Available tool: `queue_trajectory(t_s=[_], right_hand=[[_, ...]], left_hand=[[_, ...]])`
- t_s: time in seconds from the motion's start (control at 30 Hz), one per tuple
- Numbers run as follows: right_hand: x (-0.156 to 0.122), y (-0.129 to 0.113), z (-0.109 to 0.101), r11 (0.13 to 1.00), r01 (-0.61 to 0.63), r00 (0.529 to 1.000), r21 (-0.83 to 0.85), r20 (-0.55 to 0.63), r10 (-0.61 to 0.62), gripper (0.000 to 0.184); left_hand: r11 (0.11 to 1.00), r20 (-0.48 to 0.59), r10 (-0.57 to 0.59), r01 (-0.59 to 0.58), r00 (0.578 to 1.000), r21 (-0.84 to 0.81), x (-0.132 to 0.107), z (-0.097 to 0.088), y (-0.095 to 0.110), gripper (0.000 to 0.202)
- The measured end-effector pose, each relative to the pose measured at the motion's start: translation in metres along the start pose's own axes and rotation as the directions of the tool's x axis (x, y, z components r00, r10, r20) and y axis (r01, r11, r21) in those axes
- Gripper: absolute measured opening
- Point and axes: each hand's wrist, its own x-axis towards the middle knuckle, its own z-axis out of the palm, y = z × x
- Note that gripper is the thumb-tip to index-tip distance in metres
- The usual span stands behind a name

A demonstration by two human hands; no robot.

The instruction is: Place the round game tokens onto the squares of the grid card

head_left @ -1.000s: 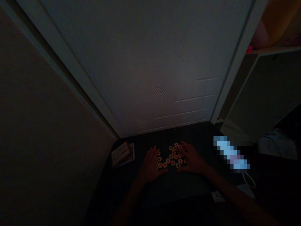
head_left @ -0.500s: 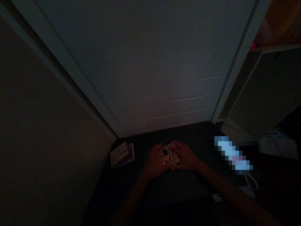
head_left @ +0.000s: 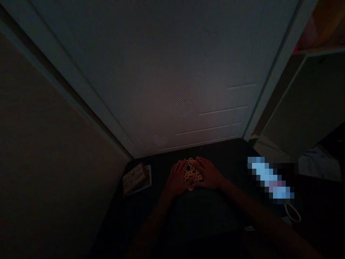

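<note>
The scene is very dark. Several small round pale discs with red marks lie bunched in a tight heap on a dark table. My left hand rests flat against the heap's left side, fingers stretched forward. On the right side of the heap lies my right hand, also flat with fingers extended. Both hands touch the discs and press them together; neither grips one.
A small brown box on a light lid or booklet sits at the table's left. A blurred bright object and a white cord lie at the right. A white door with heart shapes stands behind the table.
Both hands have slid inward toward each other, pushing the spread-out discs into a narrow heap between them. The view has tilted slightly.
</note>
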Motion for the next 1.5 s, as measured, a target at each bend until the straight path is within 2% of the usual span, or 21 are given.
queue_trajectory(t_s=[0.23, 0.43, 0.5, 0.63, 0.8, 1.1, 1.5], right_hand=[[0.018, 0.009, 0.003, 1.000, -0.014, 1.000, 0.009, -0.014, 0.014, 0.108], [0.022, 0.012, 0.004, 0.999, -0.013, 0.998, 0.040, -0.064, 0.016, 0.100], [0.018, 0.012, 0.000, 0.999, -0.016, 0.997, 0.047, -0.076, 0.020, 0.100], [-0.001, 0.011, -0.009, 0.998, -0.003, 0.998, 0.057, -0.060, 0.006, 0.109], [-0.020, 0.012, -0.010, 0.996, -0.082, 0.996, 0.046, -0.038, 0.083, 0.120], [0.001, 0.024, -0.004, 0.997, -0.073, 0.997, 0.021, -0.025, 0.073, 0.117], [0.026, 0.039, -0.002, 0.999, -0.035, 0.999, 0.027, -0.030, 0.036, 0.110]], left_hand=[[1.000, -0.011, -0.024, 0.023, 1.000, -0.003, 0.017, 0.002, -0.008, 0.066], [0.999, -0.017, -0.028, 0.028, 0.999, -0.024, 0.022, -0.004, -0.009, 0.063], [1.000, -0.024, -0.008, 0.007, 1.000, -0.027, 0.016, -0.010, -0.007, 0.068], [0.999, 0.010, 0.046, -0.046, 0.999, -0.025, -0.009, -0.020, -0.004, 0.098], [1.000, 0.027, 0.017, -0.016, 1.000, -0.021, -0.031, -0.017, -0.004, 0.113], [0.997, -0.028, -0.071, 0.070, 0.997, -0.026, 0.001, -0.004, -0.020, 0.108], [1.000, -0.001, -0.022, 0.022, 1.000, -0.015, 0.020, -0.004, -0.030, 0.102]])
